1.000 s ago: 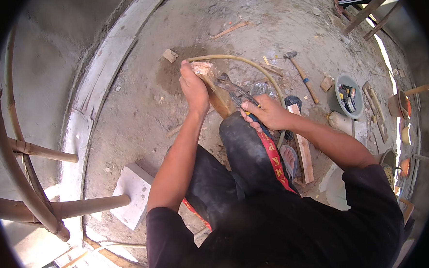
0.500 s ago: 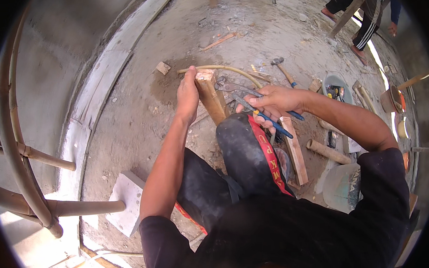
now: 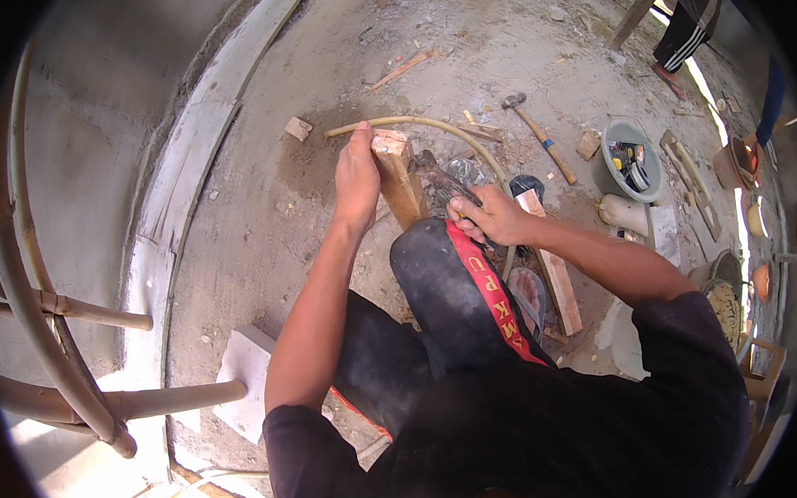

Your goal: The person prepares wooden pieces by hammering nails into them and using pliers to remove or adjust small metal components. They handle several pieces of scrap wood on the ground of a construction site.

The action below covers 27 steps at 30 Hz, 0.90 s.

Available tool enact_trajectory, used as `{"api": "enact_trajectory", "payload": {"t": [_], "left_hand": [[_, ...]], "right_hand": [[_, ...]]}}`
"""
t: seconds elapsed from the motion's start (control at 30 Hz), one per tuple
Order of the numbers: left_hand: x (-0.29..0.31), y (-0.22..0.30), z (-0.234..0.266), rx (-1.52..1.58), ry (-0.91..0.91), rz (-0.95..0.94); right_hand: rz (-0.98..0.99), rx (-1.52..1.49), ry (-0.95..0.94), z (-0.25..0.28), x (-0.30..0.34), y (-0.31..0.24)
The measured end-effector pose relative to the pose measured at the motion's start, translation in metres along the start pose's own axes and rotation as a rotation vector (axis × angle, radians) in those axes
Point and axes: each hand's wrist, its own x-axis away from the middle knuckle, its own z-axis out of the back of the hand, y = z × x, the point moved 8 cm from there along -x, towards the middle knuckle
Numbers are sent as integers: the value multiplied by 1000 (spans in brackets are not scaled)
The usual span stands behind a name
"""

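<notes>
Since a moment ago, right hand has drawn back from the block toward the knee; blue-handled tool no longer visible in it. Left hand closed around the bent cane against the top of the upright wood block. Right hand closed, fingers curled on something dark; what it grips, cannot tell. Hammer lies beyond, near a grey bowl.
</notes>
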Motion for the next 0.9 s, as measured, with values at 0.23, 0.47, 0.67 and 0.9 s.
{"api": "enact_trajectory", "payload": {"t": [0.23, 0.47, 0.67, 0.9], "left_hand": [[-33, -13, 25, 152, 97, 45], [-2, -4, 22, -92, 46, -22], [-1, -4, 15, 31, 48, 0], [-20, -15, 32, 1, 69, 21]], "right_hand": [[225, 271, 91, 14, -38, -25], [-147, 58, -308, 17, 7, -69], [-189, -73, -297, -5, 13, -61], [330, 410, 161, -1, -23, -32]]}}
